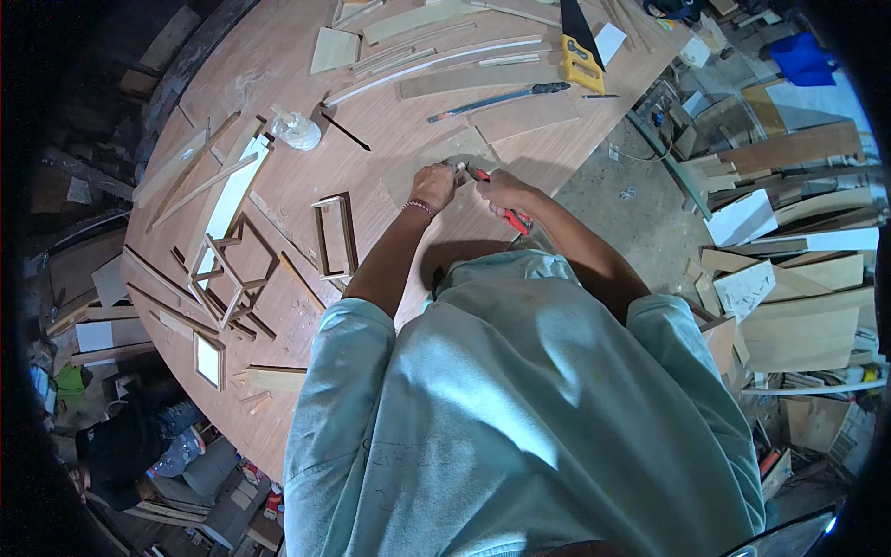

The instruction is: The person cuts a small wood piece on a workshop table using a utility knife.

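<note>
At the table's edge, my left hand (432, 186), with a beaded bracelet at its wrist, is closed on a small light piece (461, 167); its exact shape is too small to tell. My right hand (503, 191) grips red-handled pliers (516, 219), their jaws at that small piece. Under and around both hands lies a thin pale board (476, 141). Beyond them are a blue strip-like tool (497, 99), a yellow-handled handsaw (582, 65) and a thin black rod (345, 128).
The wooden table (186, 111) holds small wooden frames (336, 237), strips, a white-edged plank and a translucent container (295, 130). Stacked boards (789, 325) crowd the floor at right; a metal bar (668, 162) runs beside the table. A person in black (130, 446) is at lower left.
</note>
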The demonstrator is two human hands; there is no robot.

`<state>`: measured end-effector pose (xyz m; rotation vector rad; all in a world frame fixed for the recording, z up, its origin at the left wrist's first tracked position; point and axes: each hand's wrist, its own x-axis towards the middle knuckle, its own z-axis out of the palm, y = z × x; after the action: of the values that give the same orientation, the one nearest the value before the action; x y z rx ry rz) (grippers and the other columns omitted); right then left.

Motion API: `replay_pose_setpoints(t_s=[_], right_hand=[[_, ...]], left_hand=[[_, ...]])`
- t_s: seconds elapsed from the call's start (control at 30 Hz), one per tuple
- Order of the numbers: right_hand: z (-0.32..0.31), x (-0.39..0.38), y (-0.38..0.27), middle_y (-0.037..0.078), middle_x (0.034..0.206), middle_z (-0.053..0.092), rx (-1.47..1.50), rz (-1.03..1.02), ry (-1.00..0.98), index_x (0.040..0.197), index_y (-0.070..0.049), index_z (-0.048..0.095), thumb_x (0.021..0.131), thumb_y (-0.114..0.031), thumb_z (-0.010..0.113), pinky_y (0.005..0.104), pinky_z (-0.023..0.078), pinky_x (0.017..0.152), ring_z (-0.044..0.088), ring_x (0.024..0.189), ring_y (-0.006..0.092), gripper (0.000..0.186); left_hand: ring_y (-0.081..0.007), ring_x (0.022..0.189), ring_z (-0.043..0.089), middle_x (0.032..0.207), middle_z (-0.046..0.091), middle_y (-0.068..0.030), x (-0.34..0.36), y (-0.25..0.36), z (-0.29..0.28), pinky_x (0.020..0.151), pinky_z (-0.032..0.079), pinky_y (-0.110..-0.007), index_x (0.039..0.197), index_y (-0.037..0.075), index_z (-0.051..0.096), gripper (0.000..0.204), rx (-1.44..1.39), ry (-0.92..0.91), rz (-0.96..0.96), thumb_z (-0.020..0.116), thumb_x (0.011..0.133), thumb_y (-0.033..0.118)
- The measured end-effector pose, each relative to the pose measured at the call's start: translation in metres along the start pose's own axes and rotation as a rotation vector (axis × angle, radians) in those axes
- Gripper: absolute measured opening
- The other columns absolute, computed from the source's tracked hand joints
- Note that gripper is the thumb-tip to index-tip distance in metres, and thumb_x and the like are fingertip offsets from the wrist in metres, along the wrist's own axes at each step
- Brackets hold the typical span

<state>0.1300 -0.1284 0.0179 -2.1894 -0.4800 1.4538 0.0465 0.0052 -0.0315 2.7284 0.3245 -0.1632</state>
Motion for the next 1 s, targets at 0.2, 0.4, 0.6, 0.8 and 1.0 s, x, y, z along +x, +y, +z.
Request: replay_pose_setpoints(t_s=[0.2,0.4,0.6,0.8,1.0], right_hand=[[0.048,-0.011,0.028,0.023,0.069,0.056,-0.304,-0.331,0.671,0.075,0.005,0.053,0.077,-0.023,0.045,0.0366,0.048,0.06,0.058,0.07,0.0328,0.029],[0.031,0.001,0.02,0.025,0.067,0.055,-0.068,-0.286,0.478,0.08,0.005,0.051,0.078,-0.024,0.045,0.0407,0.047,0.058,0.057,0.064,0.0364,0.03],[0.048,0.006,0.031,0.017,0.068,0.057,-0.455,-0.427,0.739,0.077,0.001,0.049,0.076,-0.026,0.047,0.0369,0.047,0.052,0.058,0.062,0.0303,0.027],[0.056,0.019,0.044,0.021,0.073,0.057,-0.532,-0.335,0.614,0.085,0.004,0.049,0.077,-0.019,0.045,0.0403,0.047,0.057,0.058,0.065,0.0342,0.025],[0.042,-0.002,0.012,0.013,0.084,0.059,-0.696,-0.191,0.427,0.085,0.0,0.057,0.077,-0.011,0.044,0.0303,0.048,0.067,0.057,0.084,0.0258,0.018]], left_hand=[[-0.0312,0.076,0.057,0.076,0.057,-0.0204,0.001,0.0,-0.001,0.067,0.045,-0.039,0.07,-0.001,0.058,0.015,0.067,0.014,0.045,0.05,0.067,0.011],[-0.0312,0.076,0.057,0.076,0.058,-0.0201,0.003,-0.001,-0.005,0.068,0.046,-0.038,0.071,0.0,0.058,0.014,0.1,-0.043,0.076,0.049,0.066,0.009],[-0.0309,0.076,0.058,0.078,0.058,-0.0203,0.004,-0.001,-0.004,0.069,0.046,-0.038,0.071,-0.002,0.059,0.017,0.077,-0.067,0.009,0.05,0.068,0.013],[-0.0313,0.074,0.058,0.076,0.058,-0.02,0.007,-0.008,0.007,0.067,0.046,-0.037,0.071,-0.001,0.06,0.018,0.045,-0.004,0.042,0.05,0.068,0.014],[-0.0302,0.074,0.058,0.076,0.058,-0.0194,0.006,-0.005,0.008,0.065,0.046,-0.037,0.072,0.0,0.06,0.018,0.119,-0.081,0.013,0.05,0.068,0.014]])
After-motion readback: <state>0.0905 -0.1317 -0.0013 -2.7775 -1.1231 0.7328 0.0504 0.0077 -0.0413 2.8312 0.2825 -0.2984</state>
